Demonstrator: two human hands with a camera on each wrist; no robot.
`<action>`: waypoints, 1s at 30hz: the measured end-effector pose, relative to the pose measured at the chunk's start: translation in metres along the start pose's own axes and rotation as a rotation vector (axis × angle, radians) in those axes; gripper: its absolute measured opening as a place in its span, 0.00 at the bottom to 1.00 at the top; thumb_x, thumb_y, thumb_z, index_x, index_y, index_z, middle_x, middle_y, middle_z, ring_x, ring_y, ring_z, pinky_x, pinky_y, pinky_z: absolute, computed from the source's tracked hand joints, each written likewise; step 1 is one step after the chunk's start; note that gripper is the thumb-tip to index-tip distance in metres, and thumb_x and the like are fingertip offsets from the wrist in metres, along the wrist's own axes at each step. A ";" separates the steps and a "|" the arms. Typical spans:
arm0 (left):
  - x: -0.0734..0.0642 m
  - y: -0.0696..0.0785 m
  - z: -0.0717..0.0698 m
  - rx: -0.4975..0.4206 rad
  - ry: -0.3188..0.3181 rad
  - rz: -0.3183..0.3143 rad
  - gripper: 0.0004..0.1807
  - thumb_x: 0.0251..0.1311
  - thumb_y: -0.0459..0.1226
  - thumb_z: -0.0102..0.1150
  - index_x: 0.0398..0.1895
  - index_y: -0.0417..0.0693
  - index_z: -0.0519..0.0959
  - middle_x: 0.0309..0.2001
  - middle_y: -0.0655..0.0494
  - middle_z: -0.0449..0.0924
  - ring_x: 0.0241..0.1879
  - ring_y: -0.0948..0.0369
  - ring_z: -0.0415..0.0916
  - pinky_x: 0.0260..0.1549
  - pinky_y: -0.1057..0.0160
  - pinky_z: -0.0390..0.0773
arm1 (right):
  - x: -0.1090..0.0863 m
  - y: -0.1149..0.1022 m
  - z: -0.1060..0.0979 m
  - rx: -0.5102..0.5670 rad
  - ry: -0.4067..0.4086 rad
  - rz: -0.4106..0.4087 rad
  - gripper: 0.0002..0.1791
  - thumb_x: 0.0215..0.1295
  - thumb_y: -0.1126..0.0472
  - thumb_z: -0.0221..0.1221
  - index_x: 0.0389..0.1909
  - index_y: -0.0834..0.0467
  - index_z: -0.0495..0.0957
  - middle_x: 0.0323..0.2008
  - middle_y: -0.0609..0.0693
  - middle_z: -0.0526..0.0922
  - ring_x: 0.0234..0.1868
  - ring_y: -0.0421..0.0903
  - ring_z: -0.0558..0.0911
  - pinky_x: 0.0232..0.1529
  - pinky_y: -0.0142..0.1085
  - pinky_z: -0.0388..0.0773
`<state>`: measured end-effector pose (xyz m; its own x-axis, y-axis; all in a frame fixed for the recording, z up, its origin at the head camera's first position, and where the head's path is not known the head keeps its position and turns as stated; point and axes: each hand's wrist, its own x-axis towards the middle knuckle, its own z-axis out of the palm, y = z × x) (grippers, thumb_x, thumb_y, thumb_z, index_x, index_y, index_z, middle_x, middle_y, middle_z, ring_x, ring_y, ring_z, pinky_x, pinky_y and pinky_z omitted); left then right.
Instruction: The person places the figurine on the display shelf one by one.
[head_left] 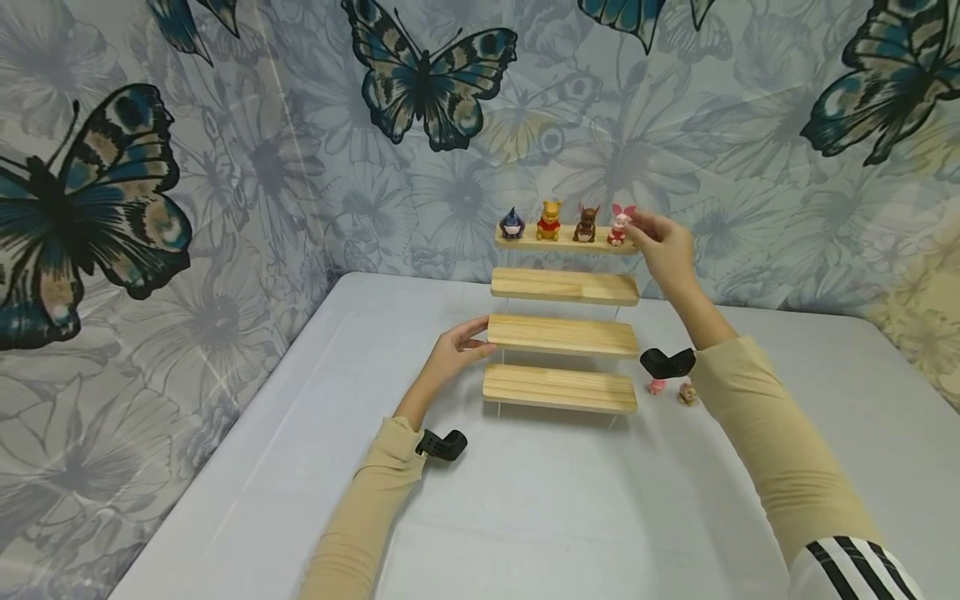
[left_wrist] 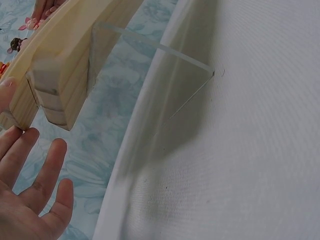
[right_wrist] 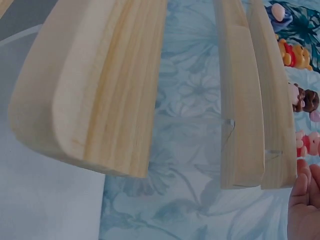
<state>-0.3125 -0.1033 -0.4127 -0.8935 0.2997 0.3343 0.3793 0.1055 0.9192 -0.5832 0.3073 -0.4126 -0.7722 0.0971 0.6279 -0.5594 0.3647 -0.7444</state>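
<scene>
A four-tier wooden display shelf (head_left: 562,333) with clear supports stands on the white table. My right hand (head_left: 666,250) reaches to the right end of its top tier and pinches a small pink pig figurine (head_left: 618,227) standing there; in the right wrist view the fingertips touch the pig (right_wrist: 310,144). Left of the pig, along the same tier, are a brown kangaroo-like figurine (head_left: 585,227), a yellow bear in a red shirt (head_left: 549,222) and a blue-grey donkey figurine (head_left: 512,225). My left hand (head_left: 450,354) grips the left end of a middle tier, thumb and fingers on the board's end (left_wrist: 22,107).
Two more small figurines, one pink (head_left: 656,387) and one brownish (head_left: 687,393), are on the table right of the lowest tier, partly behind the right wrist's black camera mount (head_left: 667,363). A butterfly-patterned backdrop (head_left: 450,192) rises behind the white tabletop (head_left: 525,508).
</scene>
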 end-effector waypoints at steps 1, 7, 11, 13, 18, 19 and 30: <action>-0.001 0.003 0.000 -0.011 0.000 -0.003 0.29 0.42 0.42 0.56 0.52 0.51 0.62 0.49 0.56 0.62 0.37 0.58 0.68 0.34 0.62 0.68 | -0.002 0.000 -0.001 0.003 -0.001 -0.002 0.19 0.42 0.54 0.58 0.41 0.47 0.73 0.35 0.48 0.75 0.32 0.44 0.72 0.18 0.25 0.65; -0.002 0.001 0.001 -0.005 0.002 -0.028 0.29 0.42 0.44 0.56 0.52 0.54 0.62 0.50 0.58 0.62 0.38 0.60 0.68 0.34 0.64 0.68 | -0.009 0.000 -0.008 0.016 -0.006 -0.016 0.19 0.44 0.56 0.58 0.41 0.49 0.73 0.36 0.49 0.75 0.33 0.46 0.72 0.22 0.26 0.67; -0.003 0.006 0.001 -0.009 -0.003 -0.028 0.29 0.41 0.43 0.56 0.52 0.53 0.62 0.50 0.58 0.62 0.38 0.60 0.68 0.34 0.64 0.68 | -0.017 -0.007 -0.016 0.012 -0.008 -0.032 0.18 0.44 0.57 0.57 0.41 0.50 0.73 0.36 0.49 0.75 0.32 0.45 0.73 0.24 0.26 0.68; -0.004 0.010 0.000 -0.015 -0.006 -0.036 0.29 0.42 0.41 0.56 0.52 0.50 0.62 0.50 0.56 0.62 0.38 0.59 0.68 0.34 0.63 0.68 | -0.032 -0.050 -0.018 -0.017 -0.015 -0.012 0.18 0.46 0.57 0.56 0.41 0.52 0.73 0.35 0.50 0.75 0.31 0.44 0.73 0.22 0.26 0.68; 0.002 -0.012 0.000 0.027 -0.001 -0.008 0.29 0.42 0.44 0.56 0.52 0.57 0.61 0.49 0.61 0.62 0.37 0.62 0.68 0.33 0.66 0.68 | -0.063 -0.144 -0.023 0.135 -0.131 0.062 0.16 0.49 0.59 0.54 0.41 0.57 0.73 0.33 0.50 0.76 0.29 0.41 0.73 0.23 0.25 0.68; 0.002 -0.013 0.000 0.030 0.001 -0.002 0.29 0.42 0.45 0.56 0.52 0.58 0.61 0.49 0.61 0.62 0.37 0.62 0.68 0.33 0.66 0.68 | -0.072 -0.172 -0.023 0.125 -0.140 0.080 0.16 0.49 0.59 0.54 0.41 0.58 0.73 0.34 0.51 0.76 0.30 0.42 0.73 0.25 0.27 0.68; -0.005 0.018 0.000 -0.043 -0.013 -0.048 0.30 0.41 0.41 0.57 0.51 0.48 0.62 0.50 0.55 0.62 0.38 0.57 0.67 0.34 0.66 0.68 | -0.122 -0.272 -0.023 -0.122 -0.123 0.067 0.18 0.50 0.59 0.52 0.42 0.63 0.71 0.33 0.46 0.75 0.27 0.37 0.70 0.19 0.23 0.62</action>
<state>-0.3016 -0.1032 -0.3979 -0.9072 0.3072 0.2873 0.3251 0.0790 0.9424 -0.3298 0.2174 -0.2811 -0.8416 0.0138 0.5400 -0.4708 0.4713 -0.7458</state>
